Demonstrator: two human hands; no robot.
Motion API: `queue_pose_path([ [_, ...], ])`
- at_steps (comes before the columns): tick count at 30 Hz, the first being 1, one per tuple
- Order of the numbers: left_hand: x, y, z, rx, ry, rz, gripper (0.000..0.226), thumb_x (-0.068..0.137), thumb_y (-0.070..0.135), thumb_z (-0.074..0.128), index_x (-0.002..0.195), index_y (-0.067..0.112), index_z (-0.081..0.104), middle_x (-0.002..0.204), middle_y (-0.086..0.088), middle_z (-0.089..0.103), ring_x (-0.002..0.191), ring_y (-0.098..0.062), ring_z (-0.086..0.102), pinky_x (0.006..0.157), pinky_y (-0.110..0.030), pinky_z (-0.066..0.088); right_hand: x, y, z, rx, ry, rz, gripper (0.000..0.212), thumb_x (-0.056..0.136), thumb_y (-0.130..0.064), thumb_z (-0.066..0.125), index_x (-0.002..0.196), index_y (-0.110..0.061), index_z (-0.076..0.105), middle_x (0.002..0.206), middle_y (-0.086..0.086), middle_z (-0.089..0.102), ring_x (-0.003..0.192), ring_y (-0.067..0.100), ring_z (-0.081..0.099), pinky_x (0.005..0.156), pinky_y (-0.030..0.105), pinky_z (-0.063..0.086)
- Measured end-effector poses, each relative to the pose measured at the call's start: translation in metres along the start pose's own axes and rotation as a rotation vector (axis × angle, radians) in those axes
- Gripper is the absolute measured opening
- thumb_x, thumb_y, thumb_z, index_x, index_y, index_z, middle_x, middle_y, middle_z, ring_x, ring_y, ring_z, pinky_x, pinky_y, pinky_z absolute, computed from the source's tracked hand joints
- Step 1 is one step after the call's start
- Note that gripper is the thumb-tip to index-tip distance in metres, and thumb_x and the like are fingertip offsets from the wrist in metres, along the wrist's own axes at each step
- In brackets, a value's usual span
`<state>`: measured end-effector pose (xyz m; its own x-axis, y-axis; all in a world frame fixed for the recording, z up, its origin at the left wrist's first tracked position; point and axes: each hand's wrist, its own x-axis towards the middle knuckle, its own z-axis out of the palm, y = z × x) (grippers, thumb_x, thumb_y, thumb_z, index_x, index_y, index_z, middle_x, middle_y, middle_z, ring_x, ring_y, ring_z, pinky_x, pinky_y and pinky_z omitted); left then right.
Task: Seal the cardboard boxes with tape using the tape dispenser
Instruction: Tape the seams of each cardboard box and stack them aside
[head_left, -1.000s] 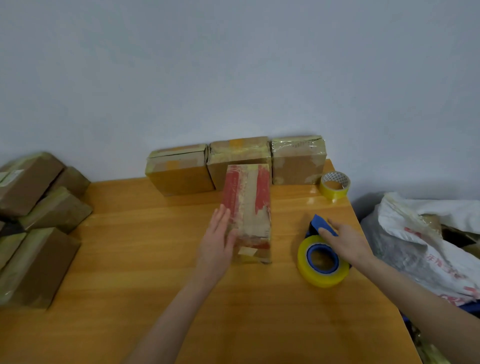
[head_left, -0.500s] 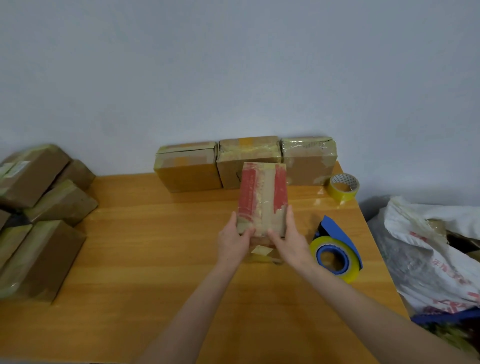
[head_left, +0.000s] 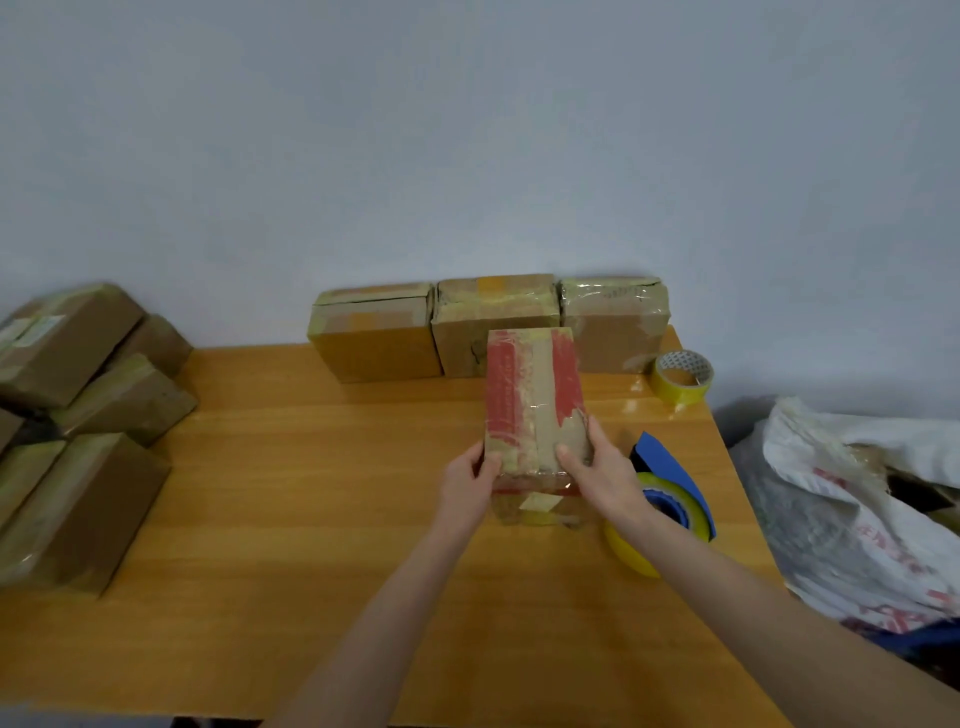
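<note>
Left hand and right hand clamp the red-marked cardboard box from both sides, thumbs on top. Wooden table; grey wall behind.

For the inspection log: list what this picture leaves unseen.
Head view:
- Blue tape dispenser with yellow roll: partly behind the right hand and forearm.
- Stack of brown taped cardboard boxes: cut by left edge.
- White printed plastic sack: contents hidden, cut by right edge.

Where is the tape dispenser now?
In the head view, the tape dispenser lies on the table at right, just right of the held box, partly behind the right hand.
</note>
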<state>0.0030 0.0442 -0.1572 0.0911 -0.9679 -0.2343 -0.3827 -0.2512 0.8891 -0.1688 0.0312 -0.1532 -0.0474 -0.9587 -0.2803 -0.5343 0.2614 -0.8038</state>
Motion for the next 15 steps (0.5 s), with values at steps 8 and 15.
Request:
queue_pose_path([
  [8, -0.008, -0.017, -0.025, -0.046, 0.173, 0.019, 0.032, 0.090, 0.024, 0.065, 0.120, 0.011, 0.061, 0.094, -0.007, 0.066, 0.088, -0.018, 0.062, 0.084, -0.037, 0.055, -0.014, 0.024, -0.041, 0.094, 0.081, -0.013, 0.059, 0.090, -0.044, 0.063, 0.139, -0.015, 0.048, 0.103, 0.001, 0.061, 0.091, 0.017, 0.058, 0.075, 0.028, 0.047],
  [15, -0.008, -0.016, -0.010, -0.071, 0.104, 0.014, 0.023, 0.084, 0.014, 0.072, 0.104, 0.019, 0.062, 0.080, -0.011, 0.069, 0.077, -0.021, 0.068, 0.079, -0.038, 0.058, -0.019, 0.022, -0.024, 0.153, 0.047, -0.042, 0.060, 0.085, -0.018, 0.073, 0.140, -0.014, 0.048, 0.068, 0.006, 0.070, 0.060, 0.012, 0.066, 0.055, 0.012, 0.049],
])
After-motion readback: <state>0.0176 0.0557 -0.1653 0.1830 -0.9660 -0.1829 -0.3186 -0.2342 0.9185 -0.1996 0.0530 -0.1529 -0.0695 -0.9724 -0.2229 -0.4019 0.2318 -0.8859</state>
